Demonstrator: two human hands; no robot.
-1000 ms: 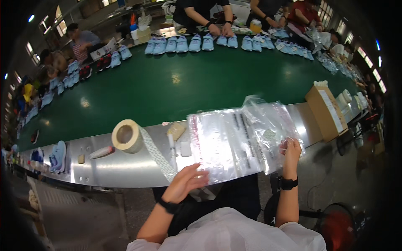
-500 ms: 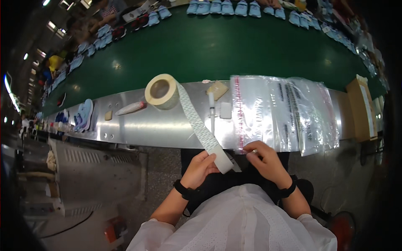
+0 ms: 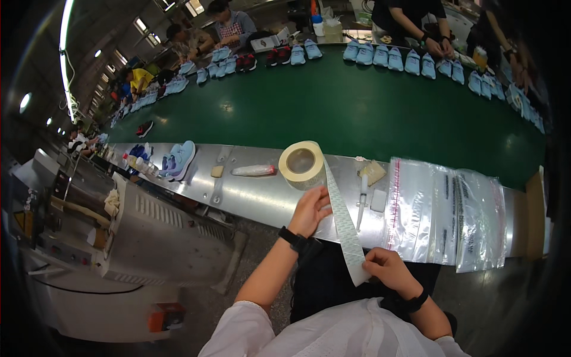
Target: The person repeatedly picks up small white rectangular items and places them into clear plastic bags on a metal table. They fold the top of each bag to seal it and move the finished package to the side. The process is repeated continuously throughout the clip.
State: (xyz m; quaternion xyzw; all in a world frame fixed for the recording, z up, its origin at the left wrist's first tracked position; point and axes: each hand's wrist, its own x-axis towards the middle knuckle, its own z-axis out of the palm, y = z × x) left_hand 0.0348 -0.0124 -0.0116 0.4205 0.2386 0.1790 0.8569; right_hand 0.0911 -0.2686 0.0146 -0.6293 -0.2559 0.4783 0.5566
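A roll of pale sticker tape point(image 3: 302, 163) stands on the metal ledge point(image 3: 250, 196), and its long strip point(image 3: 342, 220) runs down toward me. My left hand point(image 3: 310, 209) touches the strip's upper part just below the roll. My right hand point(image 3: 386, 269) pinches the strip's loose lower end near my lap. Both wrists wear dark bands. A stack of clear plastic bags point(image 3: 443, 217) lies on the ledge to the right of the strip.
On the ledge lie a white tube point(image 3: 254, 171), a syringe-like applicator point(image 3: 361, 199), small blocks point(image 3: 373, 172) and a pale blue shoe point(image 3: 180, 159). A green conveyor belt point(image 3: 357, 113) carries rows of light blue shoes point(image 3: 392, 59); other people work behind it. A grey machine point(image 3: 148, 238) stands at left, a cardboard box point(image 3: 534, 214) at right.
My view has swung left. My left hand has risen along the strip toward the roll, while my right hand has come down to hold the strip's lower end.
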